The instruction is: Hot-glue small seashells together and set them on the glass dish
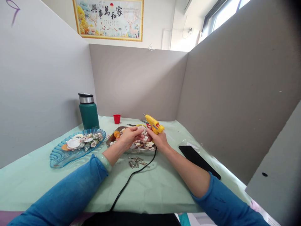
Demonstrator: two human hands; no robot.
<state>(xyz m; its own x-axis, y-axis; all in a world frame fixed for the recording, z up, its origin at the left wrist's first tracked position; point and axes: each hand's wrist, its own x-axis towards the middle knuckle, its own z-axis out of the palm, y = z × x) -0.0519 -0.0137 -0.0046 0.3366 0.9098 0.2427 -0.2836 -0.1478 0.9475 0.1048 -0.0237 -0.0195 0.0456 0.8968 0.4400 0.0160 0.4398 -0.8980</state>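
Note:
My left hand [130,135] is closed, pinching a small whitish shell [141,127] above the metal tray [138,151]. In my right hand [160,140] is a yellow glue gun [152,122], its nozzle pointing up and away to the left. A black cord [134,172] trails from under that hand toward the front edge of the table. Several small shells [141,144] lie in the tray below both hands, partly hidden by them. Small metal clips [135,162] are heaped on the cloth just in front of the tray.
A blue scalloped dish [60,157] of shells sits at the left, with a green bottle [88,114] behind it. Beyond the tray are a red cup [117,119] and scissors [134,125]. A black flat strip [199,161] lies right. Grey partitions [138,81] enclose the table.

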